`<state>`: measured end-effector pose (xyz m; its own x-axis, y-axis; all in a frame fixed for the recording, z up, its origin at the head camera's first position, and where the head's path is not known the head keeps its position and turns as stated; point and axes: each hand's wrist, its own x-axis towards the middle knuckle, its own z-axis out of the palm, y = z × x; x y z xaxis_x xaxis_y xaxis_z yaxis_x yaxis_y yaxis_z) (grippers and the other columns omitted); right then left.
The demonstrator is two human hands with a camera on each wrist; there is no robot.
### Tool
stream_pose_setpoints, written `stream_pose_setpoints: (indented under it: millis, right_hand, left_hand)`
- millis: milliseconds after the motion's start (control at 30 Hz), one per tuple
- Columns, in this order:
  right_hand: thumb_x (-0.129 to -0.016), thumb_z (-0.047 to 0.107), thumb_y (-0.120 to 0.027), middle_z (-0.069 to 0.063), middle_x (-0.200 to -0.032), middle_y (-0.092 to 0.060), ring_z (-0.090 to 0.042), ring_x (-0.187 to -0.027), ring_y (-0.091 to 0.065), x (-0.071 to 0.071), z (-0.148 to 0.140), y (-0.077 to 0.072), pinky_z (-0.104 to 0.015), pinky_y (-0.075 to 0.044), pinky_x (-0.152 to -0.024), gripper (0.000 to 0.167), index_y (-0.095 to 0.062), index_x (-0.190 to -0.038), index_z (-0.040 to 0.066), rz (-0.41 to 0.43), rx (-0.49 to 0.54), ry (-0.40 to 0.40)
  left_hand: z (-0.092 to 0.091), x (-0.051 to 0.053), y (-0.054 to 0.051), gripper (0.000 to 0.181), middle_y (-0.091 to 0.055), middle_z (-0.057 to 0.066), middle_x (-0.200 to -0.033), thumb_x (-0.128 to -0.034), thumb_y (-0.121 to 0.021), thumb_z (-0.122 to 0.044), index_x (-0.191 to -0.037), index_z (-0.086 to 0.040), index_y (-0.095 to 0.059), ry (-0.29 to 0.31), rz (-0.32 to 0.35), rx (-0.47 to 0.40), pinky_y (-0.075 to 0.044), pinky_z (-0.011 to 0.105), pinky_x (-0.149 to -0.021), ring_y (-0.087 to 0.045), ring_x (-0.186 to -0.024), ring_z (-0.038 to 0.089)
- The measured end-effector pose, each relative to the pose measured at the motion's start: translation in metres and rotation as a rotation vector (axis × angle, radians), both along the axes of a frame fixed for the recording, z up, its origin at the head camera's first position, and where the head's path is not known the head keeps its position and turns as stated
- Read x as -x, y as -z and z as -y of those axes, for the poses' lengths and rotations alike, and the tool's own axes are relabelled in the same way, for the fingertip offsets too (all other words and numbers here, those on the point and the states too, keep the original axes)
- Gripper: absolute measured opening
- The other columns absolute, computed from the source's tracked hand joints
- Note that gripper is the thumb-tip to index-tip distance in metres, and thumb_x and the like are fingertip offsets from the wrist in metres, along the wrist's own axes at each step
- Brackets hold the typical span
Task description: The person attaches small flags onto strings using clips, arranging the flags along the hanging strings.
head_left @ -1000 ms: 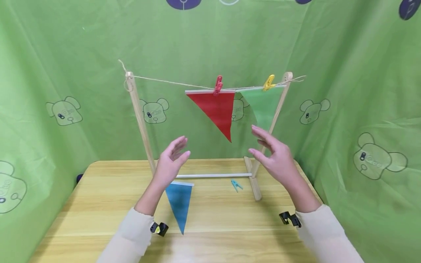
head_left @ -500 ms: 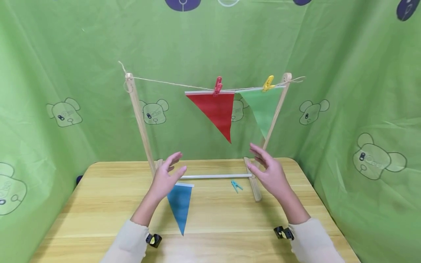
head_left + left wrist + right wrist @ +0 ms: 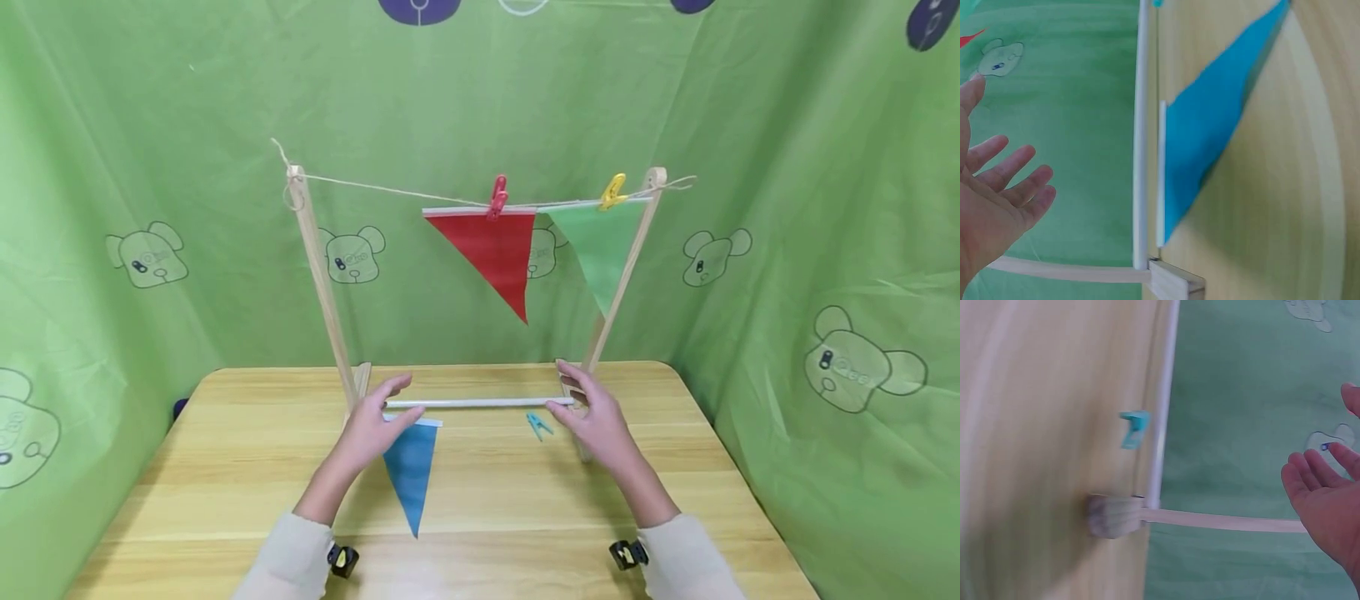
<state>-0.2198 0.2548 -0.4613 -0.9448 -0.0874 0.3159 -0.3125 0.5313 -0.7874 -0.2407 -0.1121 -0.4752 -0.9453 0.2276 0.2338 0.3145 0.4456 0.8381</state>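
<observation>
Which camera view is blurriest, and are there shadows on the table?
Head: fairly sharp, red flag crisp; left wrist: softer, shadow on the table near the blue flag; right wrist: blurriest, clip and wooden foot smeared, shadow at lower left.

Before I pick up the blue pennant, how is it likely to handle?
The blue pennant looks thin, so it is probably light and floppy. Its white top strip looks straight, so that edge may be stiffer. With its thin shape resting on the table, it would likely slide, not roll.

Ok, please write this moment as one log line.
left grip: empty; right grip: empty; red triangular flag: clipped; green triangular flag: clipped; blue triangular flag: unclipped, on wooden table
</observation>
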Motion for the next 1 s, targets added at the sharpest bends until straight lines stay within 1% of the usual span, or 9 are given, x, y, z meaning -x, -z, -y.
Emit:
stream_pose_setpoints:
  millis: [133,300,400,467,567,667,833,933,1000]
  right_hand:
    - [-0.094,0.017,-0.077,-0.02,-0.154,-0.048,-0.039,-0.14,-0.049,0.003,0.001,0.016,-0.052,-0.043,-0.116,0.071,-0.042,-0.154,0.005,0.027,0.002,0.003]
    - [-0.094,0.025,-0.078,-0.021,-0.153,-0.047,-0.04,-0.142,-0.047,0.003,0.001,0.033,-0.053,-0.042,-0.117,0.075,-0.04,-0.155,0.004,0.099,-0.014,0.016]
    - [-0.093,0.031,-0.079,-0.02,-0.155,-0.046,-0.038,-0.143,-0.046,0.003,0.0,0.041,-0.052,-0.041,-0.118,0.08,-0.038,-0.156,0.004,0.143,-0.017,0.026]
    - [-0.093,0.032,-0.079,-0.019,-0.156,-0.045,-0.038,-0.144,-0.045,0.003,0.0,0.047,-0.052,-0.041,-0.119,0.082,-0.037,-0.157,0.004,0.161,-0.02,0.034]
    - [-0.092,0.029,-0.08,-0.019,-0.156,-0.045,-0.039,-0.143,-0.046,0.004,0.0,0.056,-0.053,-0.041,-0.118,0.081,-0.038,-0.156,0.004,0.188,-0.031,0.046]
    - [-0.091,0.023,-0.08,-0.02,-0.154,-0.046,-0.041,-0.141,-0.048,0.004,-0.001,0.066,-0.055,-0.043,-0.116,0.078,-0.04,-0.155,0.003,0.202,-0.057,0.057]
    - [-0.09,0.024,-0.081,-0.023,-0.15,-0.049,-0.043,-0.137,-0.052,0.007,0.0,0.075,-0.057,-0.045,-0.113,0.078,-0.041,-0.153,0.002,0.22,-0.115,0.081]
    - [-0.091,0.026,-0.08,-0.025,-0.15,-0.049,-0.045,-0.136,-0.052,0.008,0.002,0.077,-0.059,-0.045,-0.113,0.079,-0.04,-0.154,0.0,0.232,-0.151,0.085]
    - [-0.09,0.028,-0.081,-0.025,-0.15,-0.049,-0.045,-0.135,-0.051,0.009,0.004,0.078,-0.06,-0.044,-0.113,0.081,-0.039,-0.154,0.001,0.254,-0.161,0.092]
  left_hand:
    - [0.003,0.0,0.007,0.064,-0.056,0.013,-0.15,-0.0939,-0.077,-0.033,-0.147,-0.007,-0.053,-0.005,0.006,0.058,-0.041,0.056,-0.117,-0.049,-0.142,0.036]
    - [0.005,0.001,0.016,0.062,-0.054,0.015,-0.151,-0.0953,-0.076,-0.034,-0.147,-0.007,-0.054,0.004,0.025,0.124,-0.04,0.056,-0.118,-0.048,-0.144,0.036]
    - [0.008,0.004,0.023,0.061,-0.055,0.016,-0.151,-0.0961,-0.075,-0.032,-0.147,-0.006,-0.054,0.013,0.023,0.147,-0.04,0.055,-0.118,-0.047,-0.144,0.037]
    - [0.009,0.005,0.029,0.062,-0.055,0.016,-0.151,-0.0959,-0.075,-0.031,-0.147,-0.004,-0.053,0.013,0.027,0.146,-0.04,0.055,-0.119,-0.047,-0.144,0.037]
    - [0.012,0.006,0.037,0.061,-0.056,0.018,-0.149,-0.0952,-0.076,-0.028,-0.146,-0.002,-0.054,0.004,0.036,0.144,-0.041,0.055,-0.118,-0.049,-0.143,0.038]
    - [0.013,0.006,0.042,0.062,-0.056,0.019,-0.149,-0.0937,-0.078,-0.026,-0.146,-0.003,-0.054,-0.005,0.049,0.15,-0.041,0.055,-0.118,-0.049,-0.142,0.038]
    - [0.016,0.01,0.049,0.066,-0.054,0.02,-0.15,-0.0915,-0.08,-0.026,-0.147,-0.002,-0.052,-0.009,0.045,0.175,-0.04,0.056,-0.118,-0.048,-0.143,0.039]
    - [0.018,0.013,0.053,0.069,-0.054,0.02,-0.15,-0.0905,-0.081,-0.026,-0.147,-0.001,-0.051,-0.011,0.041,0.191,-0.04,0.057,-0.118,-0.048,-0.142,0.04]
    - [0.02,0.015,0.056,0.069,-0.054,0.021,-0.15,-0.0901,-0.082,-0.025,-0.147,-0.001,-0.051,-0.01,0.042,0.199,-0.04,0.057,-0.118,-0.048,-0.142,0.041]
